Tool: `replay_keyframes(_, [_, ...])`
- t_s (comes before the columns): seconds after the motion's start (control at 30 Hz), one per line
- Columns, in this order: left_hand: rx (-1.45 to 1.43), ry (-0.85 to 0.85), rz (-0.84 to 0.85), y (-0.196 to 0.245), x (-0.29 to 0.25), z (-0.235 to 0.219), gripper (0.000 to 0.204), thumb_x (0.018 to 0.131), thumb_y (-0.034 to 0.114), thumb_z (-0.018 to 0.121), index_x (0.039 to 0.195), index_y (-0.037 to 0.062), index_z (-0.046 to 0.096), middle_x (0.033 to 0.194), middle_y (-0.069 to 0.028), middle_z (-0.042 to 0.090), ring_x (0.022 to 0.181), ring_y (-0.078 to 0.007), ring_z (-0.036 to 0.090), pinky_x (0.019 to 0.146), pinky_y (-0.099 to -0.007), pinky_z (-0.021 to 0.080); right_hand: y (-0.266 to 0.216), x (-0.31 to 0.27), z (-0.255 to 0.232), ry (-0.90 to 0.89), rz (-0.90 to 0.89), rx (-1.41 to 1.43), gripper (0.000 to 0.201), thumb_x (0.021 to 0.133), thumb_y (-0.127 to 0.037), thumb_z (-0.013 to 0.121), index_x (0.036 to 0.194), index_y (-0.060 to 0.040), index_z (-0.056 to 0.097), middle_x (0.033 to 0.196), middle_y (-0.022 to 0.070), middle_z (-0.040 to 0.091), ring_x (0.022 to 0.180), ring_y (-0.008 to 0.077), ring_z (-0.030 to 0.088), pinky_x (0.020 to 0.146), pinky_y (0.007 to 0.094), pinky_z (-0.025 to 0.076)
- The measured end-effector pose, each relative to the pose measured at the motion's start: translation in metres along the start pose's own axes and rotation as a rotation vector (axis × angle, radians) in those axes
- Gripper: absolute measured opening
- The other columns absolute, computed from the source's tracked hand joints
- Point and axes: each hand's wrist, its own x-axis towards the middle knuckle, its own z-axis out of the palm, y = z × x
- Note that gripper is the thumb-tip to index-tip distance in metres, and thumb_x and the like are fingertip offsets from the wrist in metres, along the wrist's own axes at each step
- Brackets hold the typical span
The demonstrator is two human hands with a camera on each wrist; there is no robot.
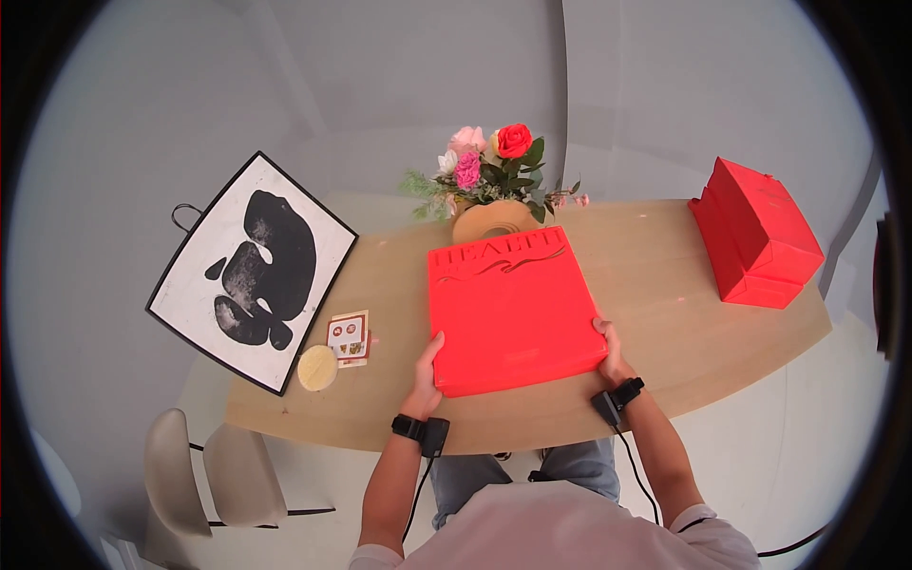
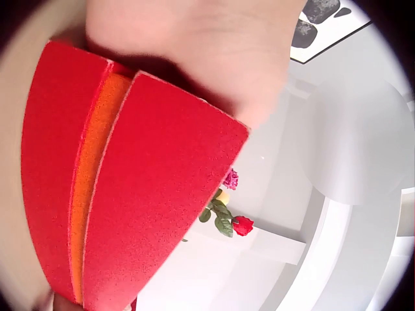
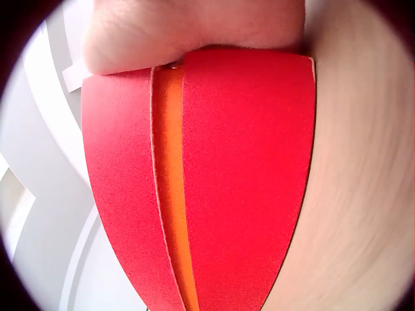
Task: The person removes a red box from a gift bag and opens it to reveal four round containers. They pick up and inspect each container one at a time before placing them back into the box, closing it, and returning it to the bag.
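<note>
A large flat red gift box [image 1: 513, 323] is over the near middle of the table, with "HEALTH" lettering and a wavy line along the far end of its lid. My left hand [image 1: 426, 372] grips its near left corner, and my right hand [image 1: 613, 350] holds its right side close to the near corner. Both thumbs show at the lid's edges; most of the other fingers are hidden by the box. In both wrist views an orange strip [image 2: 95, 155] runs through a gap between lid and base, also seen as an orange band [image 3: 170, 155] on the right.
Behind the box stands a vase [image 1: 489, 217] with flowers [image 1: 467, 169]. A second red box [image 1: 765, 228] sits at the table's [image 1: 646, 256] right end. On the left are a black-framed picture [image 1: 204, 275], cards [image 1: 349, 332] and a pale round disc [image 1: 317, 368]. Chairs [image 1: 245, 475] stand at lower left.
</note>
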Motion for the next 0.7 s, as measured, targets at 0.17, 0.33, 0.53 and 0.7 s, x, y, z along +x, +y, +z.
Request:
replay_keyframes(0.17, [-0.035, -0.055, 0.070, -0.006, 0.002, -0.010, 0.048, 0.104, 0.038, 0.053, 0.140, 0.0065, 0.052, 0.138, -0.0076, 0.059, 0.126, -0.0203, 0.057, 0.108, -0.0375, 0.045, 0.000, -0.002, -0.006, 0.034, -0.039, -0.039, 0.074, 0.095, -0.042, 0.050, 0.153, 0.0017, 0.034, 0.152, 0.0166, 0.045, 0.139, 0.0253, 0.044, 0.116, 0.0366, 0.033])
replay_keyframes(0.33, [-0.066, -0.103, 0.223, -0.013, -0.002, -0.009, 0.050, 0.105, 0.036, 0.048, 0.145, 0.0049, 0.047, 0.145, -0.0082, 0.053, 0.135, -0.0206, 0.049, 0.113, -0.0379, 0.039, 0.010, -0.003, -0.013, 0.104, -0.068, -0.098, 0.070, 0.097, -0.047, 0.052, 0.145, 0.0036, 0.044, 0.142, 0.0153, 0.053, 0.132, 0.0234, 0.050, 0.113, 0.0349, 0.035])
replay_keyframes(0.53, [0.057, 0.034, 0.514, -0.030, -0.002, -0.025, 0.051, 0.104, 0.025, 0.049, 0.148, 0.0027, 0.041, 0.153, -0.0118, 0.044, 0.144, -0.0232, 0.038, 0.119, -0.0376, 0.031, 0.019, -0.001, -0.020, 0.200, -0.078, 0.025, 0.053, 0.103, -0.041, 0.047, 0.135, 0.0009, 0.053, 0.131, 0.0108, 0.060, 0.124, 0.0191, 0.054, 0.109, 0.0335, 0.039])
replay_keyframes(0.7, [-0.080, 0.024, 0.478, -0.031, -0.002, -0.024, 0.043, 0.101, 0.019, 0.051, 0.139, 0.0012, 0.049, 0.151, -0.0138, 0.045, 0.142, -0.0237, 0.039, 0.119, -0.0381, 0.031, 0.019, 0.001, -0.020, 0.273, -0.125, 0.032, 0.035, 0.104, -0.028, 0.050, 0.123, -0.0001, 0.058, 0.118, 0.0084, 0.065, 0.110, 0.0163, 0.061, 0.099, 0.0304, 0.046])
